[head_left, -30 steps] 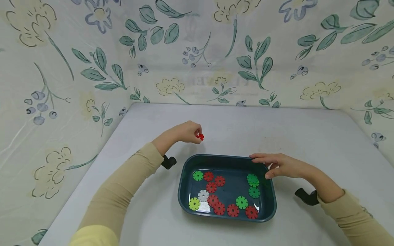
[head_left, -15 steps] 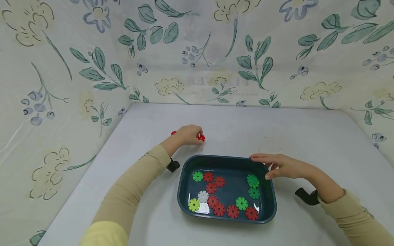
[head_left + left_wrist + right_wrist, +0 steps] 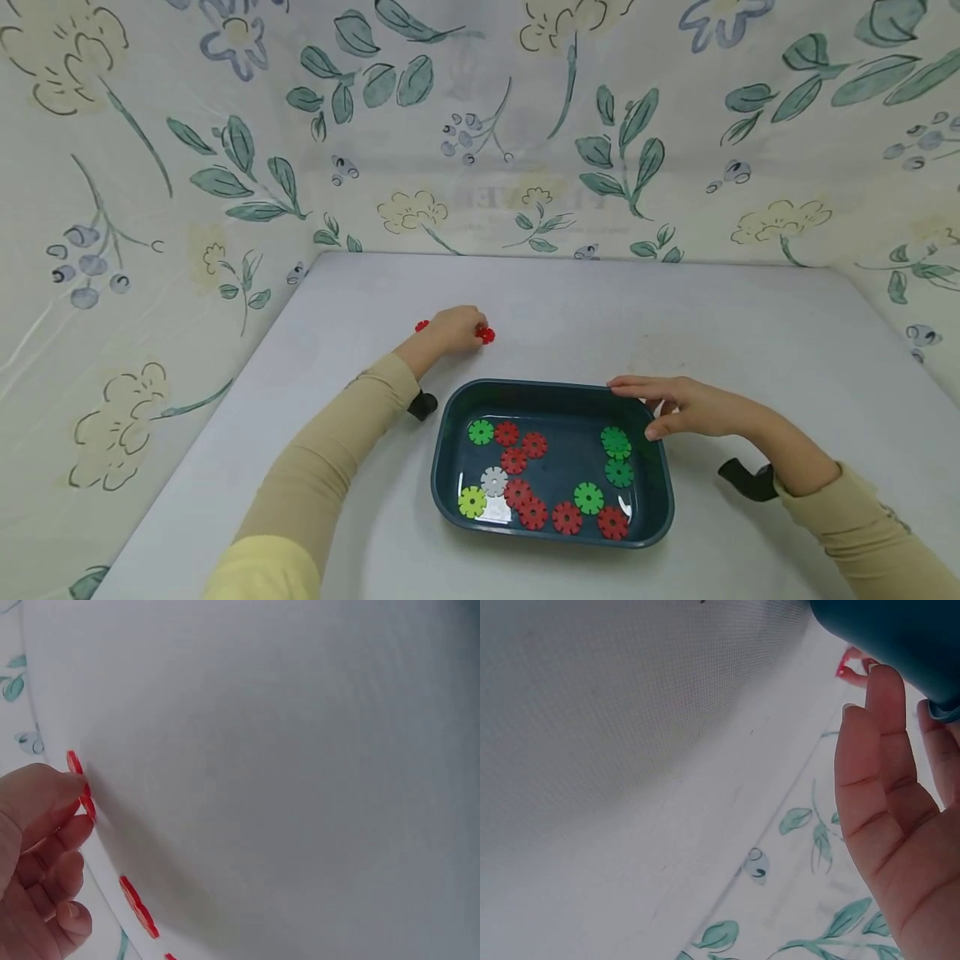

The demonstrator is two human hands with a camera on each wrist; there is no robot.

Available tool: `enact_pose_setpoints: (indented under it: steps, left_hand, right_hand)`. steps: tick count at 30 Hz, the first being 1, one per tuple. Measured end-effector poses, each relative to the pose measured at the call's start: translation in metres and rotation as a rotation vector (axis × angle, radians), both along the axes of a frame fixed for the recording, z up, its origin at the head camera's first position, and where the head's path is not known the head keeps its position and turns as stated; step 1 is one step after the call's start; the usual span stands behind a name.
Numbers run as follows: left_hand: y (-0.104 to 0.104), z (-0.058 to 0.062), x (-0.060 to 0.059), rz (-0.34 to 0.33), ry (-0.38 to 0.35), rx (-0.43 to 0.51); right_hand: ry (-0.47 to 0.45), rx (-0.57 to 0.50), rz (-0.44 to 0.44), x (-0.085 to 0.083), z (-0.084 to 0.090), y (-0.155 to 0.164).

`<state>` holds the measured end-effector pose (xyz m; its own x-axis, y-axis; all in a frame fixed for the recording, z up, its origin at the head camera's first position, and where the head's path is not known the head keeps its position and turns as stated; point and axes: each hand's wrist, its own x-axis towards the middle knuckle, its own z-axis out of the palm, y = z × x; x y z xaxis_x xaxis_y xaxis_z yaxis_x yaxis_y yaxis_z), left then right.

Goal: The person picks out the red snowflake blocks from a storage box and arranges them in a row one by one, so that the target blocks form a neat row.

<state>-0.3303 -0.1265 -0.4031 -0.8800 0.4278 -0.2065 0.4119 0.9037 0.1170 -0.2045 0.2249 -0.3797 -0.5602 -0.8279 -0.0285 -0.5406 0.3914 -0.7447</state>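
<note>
The left hand is pinching a red disc at its fingertips, low on the table just beyond the tray; a second red disc is lying behind its knuckles. The right hand is resting flat, fingers relaxed, on the tray's far right rim. Risk: the thin disc could be slipping from the pinch, or the knuckles nudging the other disc away.

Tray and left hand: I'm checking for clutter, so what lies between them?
Only bare table, seen in the head view, between the tray and the left hand.
</note>
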Motion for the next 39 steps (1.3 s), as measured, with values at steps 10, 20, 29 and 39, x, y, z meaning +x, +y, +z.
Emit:
enact_pose_setpoints:
  steps: [10, 20, 29, 39]
  left_hand:
    - [-0.013, -0.002, -0.005, 0.041, -0.028, 0.089]
    - [-0.028, -0.004, -0.004, 0.088, 0.008, 0.128]
    - [-0.022, 0.000, -0.001, 0.067, -0.001, 0.127]
    - [-0.031, -0.010, -0.008, 0.140, 0.007, 0.138]
  right_hand:
    - [-0.025, 0.015, -0.016, 0.001, 0.002, -0.001]
    - [-0.025, 0.009, -0.011, 0.001, 0.003, -0.002]
    - [-0.026, 0.001, -0.010, 0.001, 0.003, -0.001]
    - [-0.018, 0.002, -0.008, 0.001, 0.003, -0.003]
